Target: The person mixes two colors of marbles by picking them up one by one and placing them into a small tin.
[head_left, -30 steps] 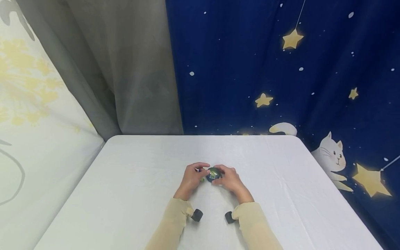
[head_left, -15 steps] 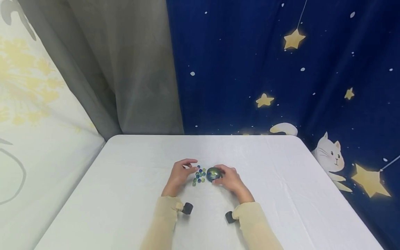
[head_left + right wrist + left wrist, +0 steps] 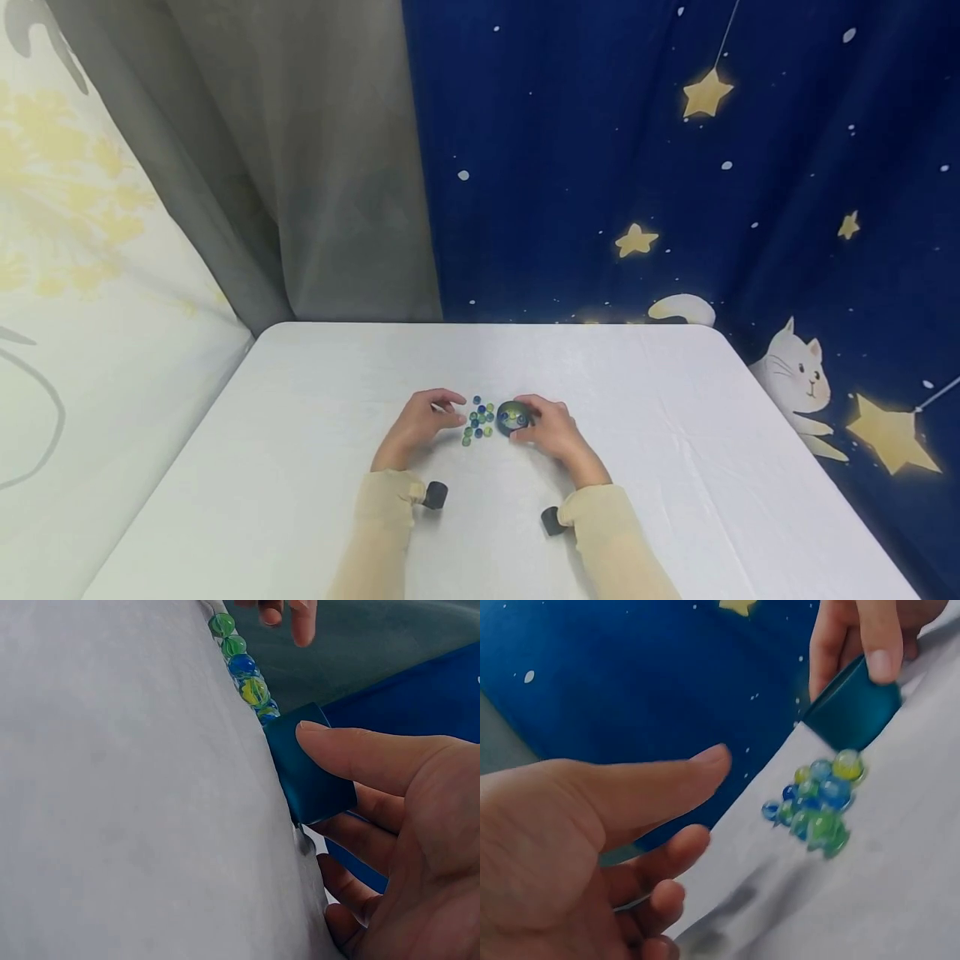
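The right hand [image 3: 546,429] gripped a small blue cup [image 3: 513,417], thumb and fingers curled round its wall, the cup tipped on its side on the white table [image 3: 300,467] with its mouth toward nine o'clock. Just beside that mouth lay a cluster of blue, green and yellow glass marbles [image 3: 477,419], resting on the cloth. The left hand [image 3: 417,421] sat at nine o'clock of the marbles, fingers loosely spread and holding nothing, fingertips near the cluster.
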`<state>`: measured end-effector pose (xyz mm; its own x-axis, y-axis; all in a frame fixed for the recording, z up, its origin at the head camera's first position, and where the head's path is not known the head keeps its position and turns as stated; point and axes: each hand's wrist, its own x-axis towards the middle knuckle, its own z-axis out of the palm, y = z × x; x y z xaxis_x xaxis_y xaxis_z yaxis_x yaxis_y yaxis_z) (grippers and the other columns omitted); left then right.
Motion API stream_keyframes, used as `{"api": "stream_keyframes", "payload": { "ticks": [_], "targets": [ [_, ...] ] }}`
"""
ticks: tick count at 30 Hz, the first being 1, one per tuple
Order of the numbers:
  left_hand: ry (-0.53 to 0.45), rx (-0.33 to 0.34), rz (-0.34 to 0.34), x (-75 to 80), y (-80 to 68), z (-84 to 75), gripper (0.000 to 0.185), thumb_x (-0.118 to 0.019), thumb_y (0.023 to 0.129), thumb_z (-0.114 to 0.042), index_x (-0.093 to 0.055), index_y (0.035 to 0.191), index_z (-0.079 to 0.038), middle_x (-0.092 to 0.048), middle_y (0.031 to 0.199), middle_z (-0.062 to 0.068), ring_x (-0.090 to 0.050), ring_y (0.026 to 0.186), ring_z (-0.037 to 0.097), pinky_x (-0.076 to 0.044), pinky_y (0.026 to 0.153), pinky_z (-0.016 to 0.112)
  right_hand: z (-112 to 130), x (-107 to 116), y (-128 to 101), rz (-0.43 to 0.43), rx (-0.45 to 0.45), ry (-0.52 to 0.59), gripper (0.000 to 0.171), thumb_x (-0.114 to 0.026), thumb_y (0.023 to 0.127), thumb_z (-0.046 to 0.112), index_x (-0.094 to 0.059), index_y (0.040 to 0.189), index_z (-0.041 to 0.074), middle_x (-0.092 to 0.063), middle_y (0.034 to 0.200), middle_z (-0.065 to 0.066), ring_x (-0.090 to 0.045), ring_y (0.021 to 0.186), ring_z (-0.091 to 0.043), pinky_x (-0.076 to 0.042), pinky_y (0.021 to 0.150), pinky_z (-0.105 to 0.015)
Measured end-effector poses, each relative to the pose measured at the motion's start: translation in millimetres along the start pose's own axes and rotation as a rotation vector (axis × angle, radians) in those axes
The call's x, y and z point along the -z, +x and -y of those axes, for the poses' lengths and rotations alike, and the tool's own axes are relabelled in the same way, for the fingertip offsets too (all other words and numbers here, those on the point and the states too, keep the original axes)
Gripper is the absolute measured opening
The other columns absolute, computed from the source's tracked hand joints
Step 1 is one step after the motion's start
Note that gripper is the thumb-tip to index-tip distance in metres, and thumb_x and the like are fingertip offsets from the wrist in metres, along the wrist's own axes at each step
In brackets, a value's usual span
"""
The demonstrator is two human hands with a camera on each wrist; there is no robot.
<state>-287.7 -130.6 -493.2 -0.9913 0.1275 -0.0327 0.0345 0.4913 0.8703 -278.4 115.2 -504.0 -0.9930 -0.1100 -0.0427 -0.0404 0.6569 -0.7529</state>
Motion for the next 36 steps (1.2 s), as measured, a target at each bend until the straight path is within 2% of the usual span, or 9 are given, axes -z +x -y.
{"api": "stream_keyframes", "payload": {
  "ticks": [4,11,15,25,36],
  "targets": [
    [0.029,-0.017,0.078,7.0,2.7,4.5,0.025,-0.080,0.075,-0.007,-0.073,0.097,-0.016,-0.059,0.086,0.001,-0.054,0.080,0.019,-0.043,0.072,0.035,0.7,-1.0,4.1,-0.006,-0.003,0.004,0.060,-0.083,0.073,0.019,-0.062,0.129,0.018,-0.056,0.135,-0.012,-0.040,0.131,-0.039,-0.028,0.103,-0.062],
    [0.058,-0.181,0.254,10.9,7.6,12.4,0.025,-0.081,0.073,-0.003,-0.074,0.095,-0.012,-0.064,0.082,0.002,-0.055,0.076,0.017,-0.043,0.074,0.034,2.9,-2.2,6.7,-0.015,-0.004,0.001,0.059,-0.084,0.073,0.019,-0.063,0.128,0.018,-0.057,0.134,-0.012,-0.042,0.131,-0.039,-0.029,0.102,-0.062],
    [0.065,-0.220,0.305,10.2,7.6,13.8,0.024,-0.080,0.073,-0.002,-0.075,0.095,-0.010,-0.065,0.082,0.002,-0.055,0.076,0.016,-0.043,0.073,0.033,4.1,-2.3,6.4,-0.018,0.001,-0.002,0.059,-0.084,0.072,0.019,-0.063,0.127,0.018,-0.058,0.134,-0.011,-0.043,0.130,-0.038,-0.029,0.102,-0.061],
    [0.144,-0.211,0.288,6.1,7.6,12.0,0.025,-0.079,0.070,0.002,-0.077,0.090,-0.014,-0.060,0.077,-0.001,-0.053,0.074,0.017,-0.043,0.073,0.035,4.3,-2.8,9.5,-0.015,-0.012,0.000,0.059,-0.083,0.073,0.019,-0.063,0.128,0.019,-0.057,0.134,-0.011,-0.042,0.130,-0.038,-0.029,0.102,-0.063],
    [0.210,-0.152,0.229,-0.4,6.8,9.4,0.024,-0.080,0.070,0.000,-0.077,0.084,-0.019,-0.059,0.078,-0.004,-0.052,0.077,0.015,-0.044,0.078,0.037,4.4,-2.9,8.7,-0.011,-0.016,0.004,0.059,-0.084,0.073,0.018,-0.063,0.128,0.018,-0.057,0.134,-0.011,-0.042,0.131,-0.038,-0.029,0.103,-0.062]
  ]
}}
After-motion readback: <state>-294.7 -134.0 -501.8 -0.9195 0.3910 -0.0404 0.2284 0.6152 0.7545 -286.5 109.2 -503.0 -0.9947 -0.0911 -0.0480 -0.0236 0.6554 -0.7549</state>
